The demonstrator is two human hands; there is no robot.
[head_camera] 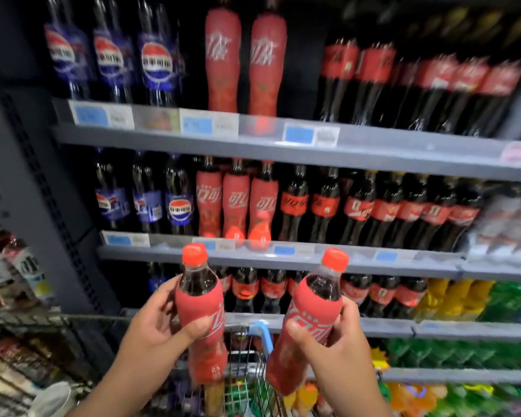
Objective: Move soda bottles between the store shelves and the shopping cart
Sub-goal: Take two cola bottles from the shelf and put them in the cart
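Grey shelves of soda bottles

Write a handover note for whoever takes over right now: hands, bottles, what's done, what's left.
Left hand: grips a red-sleeved cola bottle round its middle, near upright.
Right hand: grips a second red-sleeved bottle, cap leaning right.
Both are held above the cart, in front of the shelves; neither is set down.
Matching bottles stand on the middle shelf.
Done: cannot tell; the cart's contents are blurred.
Left: place both bottles. This frame doesn't show whether they go to shelf or cart.
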